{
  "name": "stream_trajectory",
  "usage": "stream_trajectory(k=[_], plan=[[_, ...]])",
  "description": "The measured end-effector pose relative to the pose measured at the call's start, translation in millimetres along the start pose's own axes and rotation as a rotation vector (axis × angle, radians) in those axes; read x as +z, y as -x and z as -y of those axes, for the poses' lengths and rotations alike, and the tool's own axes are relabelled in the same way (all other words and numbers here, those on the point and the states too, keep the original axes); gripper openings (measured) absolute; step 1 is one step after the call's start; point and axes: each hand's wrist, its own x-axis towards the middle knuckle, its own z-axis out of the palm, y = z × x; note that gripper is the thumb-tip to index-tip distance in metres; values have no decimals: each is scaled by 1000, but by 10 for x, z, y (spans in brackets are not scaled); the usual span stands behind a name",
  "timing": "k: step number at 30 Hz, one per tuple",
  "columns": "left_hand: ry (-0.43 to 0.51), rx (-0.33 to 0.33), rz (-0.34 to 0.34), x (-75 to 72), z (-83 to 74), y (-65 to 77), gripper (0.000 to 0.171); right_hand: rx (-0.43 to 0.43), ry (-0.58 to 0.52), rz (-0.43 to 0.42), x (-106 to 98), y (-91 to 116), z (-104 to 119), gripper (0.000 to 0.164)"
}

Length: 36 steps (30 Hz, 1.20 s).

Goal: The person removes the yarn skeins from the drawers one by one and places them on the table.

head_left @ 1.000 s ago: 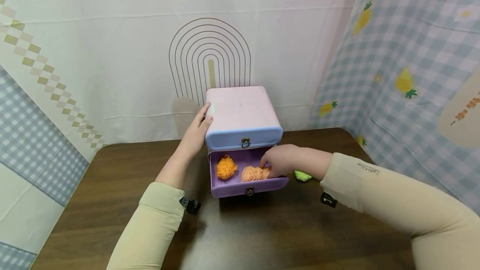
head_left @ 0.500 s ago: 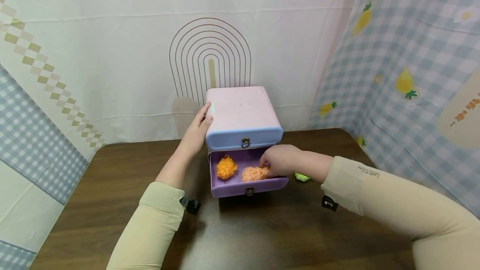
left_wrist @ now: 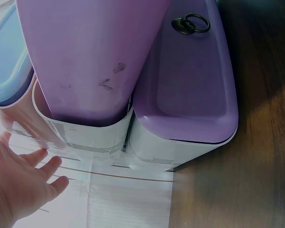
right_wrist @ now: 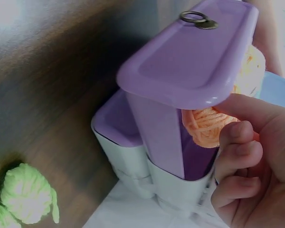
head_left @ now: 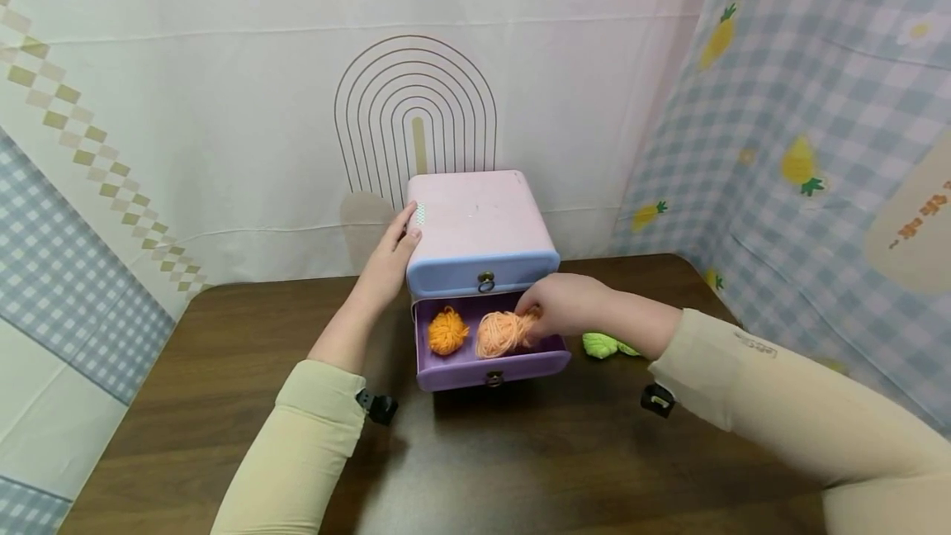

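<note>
A small cabinet with a pink top (head_left: 479,213) and a blue top drawer (head_left: 446,277) stands at the table's back. Below it a purple drawer (head_left: 456,374) is pulled out. My left hand (head_left: 385,271) rests against the cabinet's left side, fingers loosely extended; the left wrist view shows the left hand (left_wrist: 26,183) spread. At the drawer's right end, my right hand (head_left: 568,304) pinches one end of a peach yarn ball (head_left: 499,333). In the right wrist view the peach yarn (right_wrist: 206,126) is partly behind the drawer front. An orange yarn ball (head_left: 447,332) lies in the drawer's left part.
Green yarn (head_left: 600,345) lies on the brown table (head_left: 245,403) to the right of the cabinet, partly behind my right forearm. Another purple drawer (left_wrist: 194,85), lower down, is pushed in. Printed cloth (head_left: 245,122) hangs behind the table.
My right hand has risen slightly and shifted right, and the peach yarn ball has lifted and turned with it. More of the green yarn shows. My left hand has stayed in place.
</note>
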Motion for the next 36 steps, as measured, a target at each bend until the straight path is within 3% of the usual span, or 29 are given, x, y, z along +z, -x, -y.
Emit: stream_trajectory(k=[8, 17, 25, 36], plan=[[4, 6, -3, 5, 32, -23, 57, 4, -46, -41, -144, 161, -11, 23], [20, 30, -20, 34, 443, -240, 57, 76, -106, -84, -215, 421, -159, 36], [-19, 48, -37, 54, 438, -246, 59, 120, -200, -121, -71, 672, -508, 36], [-16, 20, -24, 33, 427, -227, 57, 219, -354, -119, 232, 890, -899, 46]])
